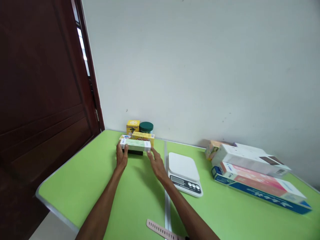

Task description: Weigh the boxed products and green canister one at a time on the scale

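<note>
A long white and pale green box (136, 144) is held level between my two hands, at the far left part of the table. My left hand (121, 156) grips its left end, thumb at the front. The fingers of my right hand (157, 163) close on its right end. Just under it a dark, flat box (135, 152) shows in part; whether the two touch I cannot tell. Close behind are a yellow box (147, 136), a taller yellow box (133, 126) and a jar with a green lid (146, 126). A small white box corner (125, 136) peeks out at the left.
Right of my hands lies a white kitchen scale (183, 166) with a display. Further right are a blue box (262, 193), a pink and white box (262, 180), a white box (247, 158) and an orange box (212, 148). A wall backs the green table (82, 180); a pink strap (162, 230) shows in front.
</note>
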Demonstrator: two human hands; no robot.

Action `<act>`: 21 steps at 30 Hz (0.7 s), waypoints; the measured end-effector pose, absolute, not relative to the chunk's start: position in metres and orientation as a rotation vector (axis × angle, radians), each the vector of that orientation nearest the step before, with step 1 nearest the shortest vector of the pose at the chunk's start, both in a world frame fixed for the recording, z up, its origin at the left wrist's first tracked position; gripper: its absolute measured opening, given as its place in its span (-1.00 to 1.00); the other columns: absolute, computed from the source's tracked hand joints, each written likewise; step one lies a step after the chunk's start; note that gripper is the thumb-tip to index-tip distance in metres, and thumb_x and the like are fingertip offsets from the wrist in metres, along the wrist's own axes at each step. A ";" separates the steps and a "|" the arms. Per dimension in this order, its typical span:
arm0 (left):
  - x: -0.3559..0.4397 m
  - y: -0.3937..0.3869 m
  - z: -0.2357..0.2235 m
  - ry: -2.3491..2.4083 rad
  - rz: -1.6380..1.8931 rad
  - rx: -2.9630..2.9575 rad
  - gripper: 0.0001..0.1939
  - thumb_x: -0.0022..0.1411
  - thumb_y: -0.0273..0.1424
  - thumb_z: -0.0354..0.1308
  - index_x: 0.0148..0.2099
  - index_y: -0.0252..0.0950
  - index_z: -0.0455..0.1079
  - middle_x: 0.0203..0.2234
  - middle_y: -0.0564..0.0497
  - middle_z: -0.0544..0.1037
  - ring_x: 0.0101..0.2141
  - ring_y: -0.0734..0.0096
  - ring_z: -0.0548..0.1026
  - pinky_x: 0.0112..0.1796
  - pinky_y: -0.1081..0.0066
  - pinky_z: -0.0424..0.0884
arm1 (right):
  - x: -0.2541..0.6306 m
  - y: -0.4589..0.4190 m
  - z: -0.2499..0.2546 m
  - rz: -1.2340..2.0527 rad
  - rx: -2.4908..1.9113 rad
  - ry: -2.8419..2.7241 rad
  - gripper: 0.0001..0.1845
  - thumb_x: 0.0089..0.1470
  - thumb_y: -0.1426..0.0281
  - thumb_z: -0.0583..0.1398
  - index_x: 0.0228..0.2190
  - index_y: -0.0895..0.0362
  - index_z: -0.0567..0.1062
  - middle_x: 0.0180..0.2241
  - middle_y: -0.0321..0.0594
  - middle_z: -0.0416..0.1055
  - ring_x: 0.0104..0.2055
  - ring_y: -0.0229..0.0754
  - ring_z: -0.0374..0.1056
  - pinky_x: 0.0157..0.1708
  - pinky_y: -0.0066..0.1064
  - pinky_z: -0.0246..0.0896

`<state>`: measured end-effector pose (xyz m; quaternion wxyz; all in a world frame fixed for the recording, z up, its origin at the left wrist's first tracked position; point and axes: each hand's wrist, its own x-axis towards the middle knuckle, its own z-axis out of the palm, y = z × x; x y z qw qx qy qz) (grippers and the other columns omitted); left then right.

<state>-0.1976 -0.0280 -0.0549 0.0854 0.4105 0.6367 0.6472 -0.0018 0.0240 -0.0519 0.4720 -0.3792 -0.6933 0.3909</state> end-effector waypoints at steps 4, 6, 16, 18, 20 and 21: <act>-0.237 -0.019 -0.070 1.944 1.870 1.067 -0.35 0.45 0.01 0.02 0.39 -0.27 0.17 0.37 -0.29 0.32 0.38 0.04 0.28 0.39 0.06 0.12 | -0.047 0.036 -0.063 0.977 -0.931 -1.700 -0.04 0.17 -0.34 0.02 0.27 0.09 0.45 0.31 0.04 0.38 0.39 0.25 0.24 0.38 0.19 0.05; -0.248 -0.015 -0.074 1.924 1.838 1.053 -0.37 0.42 -0.04 0.10 0.37 -0.27 0.18 0.35 -0.28 0.36 0.35 0.06 0.33 0.37 0.08 0.18 | -0.056 0.040 -0.067 0.985 -0.948 -1.706 -0.01 0.16 -0.34 0.01 0.29 0.11 0.43 0.32 0.05 0.37 0.40 0.25 0.22 0.39 0.17 0.03; -0.254 -0.014 -0.081 1.945 1.812 1.081 -0.39 0.33 -0.11 0.25 0.31 -0.25 0.25 0.27 -0.25 0.44 0.26 0.06 0.44 0.30 0.12 0.31 | -0.057 0.034 -0.062 0.988 -0.893 -1.731 -0.13 0.24 -0.26 0.01 0.33 0.02 0.36 0.30 -0.06 0.39 0.38 0.20 0.24 0.35 0.06 0.13; -0.252 -0.015 -0.081 1.955 1.800 1.094 -0.40 0.35 -0.12 0.23 0.31 -0.25 0.24 0.28 -0.24 0.44 0.27 0.08 0.43 0.30 0.14 0.30 | -0.056 0.031 -0.060 0.976 -0.882 -1.721 -0.17 0.26 -0.22 0.03 0.33 0.02 0.36 0.28 -0.05 0.41 0.36 0.20 0.27 0.32 0.06 0.16; -0.251 -0.015 -0.081 1.977 1.780 1.100 -0.43 0.36 -0.15 0.21 0.31 -0.26 0.24 0.28 -0.25 0.44 0.27 0.07 0.43 0.30 0.13 0.30 | -0.055 0.029 -0.061 0.963 -0.884 -1.707 -0.19 0.27 -0.19 0.04 0.34 0.01 0.35 0.27 -0.06 0.42 0.34 0.20 0.28 0.30 0.06 0.18; -0.251 -0.015 -0.080 1.987 1.771 1.104 -0.44 0.37 -0.16 0.20 0.30 -0.26 0.25 0.27 -0.25 0.45 0.27 0.07 0.43 0.29 0.12 0.31 | -0.055 0.028 -0.062 0.958 -0.886 -1.702 -0.20 0.28 -0.18 0.05 0.35 -0.01 0.33 0.27 -0.07 0.43 0.34 0.20 0.28 0.29 0.06 0.19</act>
